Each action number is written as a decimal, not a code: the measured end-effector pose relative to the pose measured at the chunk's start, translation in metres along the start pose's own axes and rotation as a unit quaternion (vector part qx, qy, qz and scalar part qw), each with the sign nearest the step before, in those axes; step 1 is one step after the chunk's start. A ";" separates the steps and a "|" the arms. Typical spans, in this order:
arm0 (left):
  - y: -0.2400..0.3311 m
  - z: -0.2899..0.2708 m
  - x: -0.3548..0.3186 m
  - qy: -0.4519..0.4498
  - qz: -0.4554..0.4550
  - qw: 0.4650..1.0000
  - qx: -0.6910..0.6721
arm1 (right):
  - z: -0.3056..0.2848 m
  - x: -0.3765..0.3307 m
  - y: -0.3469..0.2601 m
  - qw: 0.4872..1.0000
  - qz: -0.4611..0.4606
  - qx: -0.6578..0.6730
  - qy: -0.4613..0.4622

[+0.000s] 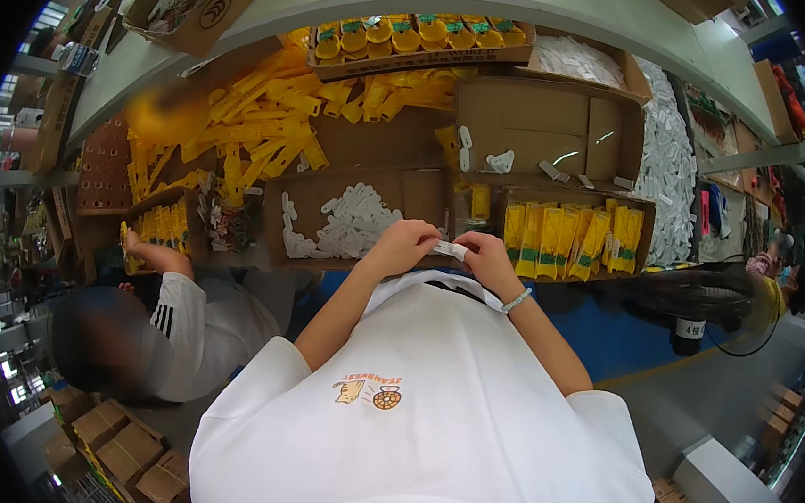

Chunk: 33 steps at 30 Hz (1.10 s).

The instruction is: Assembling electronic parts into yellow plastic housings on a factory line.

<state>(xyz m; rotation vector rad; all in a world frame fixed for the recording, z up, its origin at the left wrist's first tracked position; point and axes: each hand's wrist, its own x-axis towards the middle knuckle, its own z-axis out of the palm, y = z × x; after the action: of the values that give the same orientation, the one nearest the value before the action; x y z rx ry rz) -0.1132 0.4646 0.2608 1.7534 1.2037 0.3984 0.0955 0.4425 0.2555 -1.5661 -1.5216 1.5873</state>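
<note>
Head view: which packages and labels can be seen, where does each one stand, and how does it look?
Small white tag: held between left hand and right hand, a short strip.
Yellow flat packets with green bands: upright row in the cardboard box at right.
White tags heap: loose in the open box ahead.
Yellow round items tray: long cardboard tray at the top, yellow and green.
Small brown cartons: lower left, stacked.

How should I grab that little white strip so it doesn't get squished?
Pinch the little white strip at its two ends, coming from each side, as the left hand and right hand do. It is thin and lies flat between them, so the ends are probably easiest.
</note>
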 end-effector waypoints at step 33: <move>-0.113 -0.147 0.011 0.437 -0.165 0.837 -0.286 | -0.038 0.046 0.048 0.998 -0.012 0.023 -0.063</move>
<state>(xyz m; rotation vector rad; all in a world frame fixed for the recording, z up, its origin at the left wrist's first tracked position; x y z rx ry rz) -0.2718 0.5577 0.2385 0.7856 1.7309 1.2890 0.1353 0.4830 0.2039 -1.4419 -1.5501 1.7257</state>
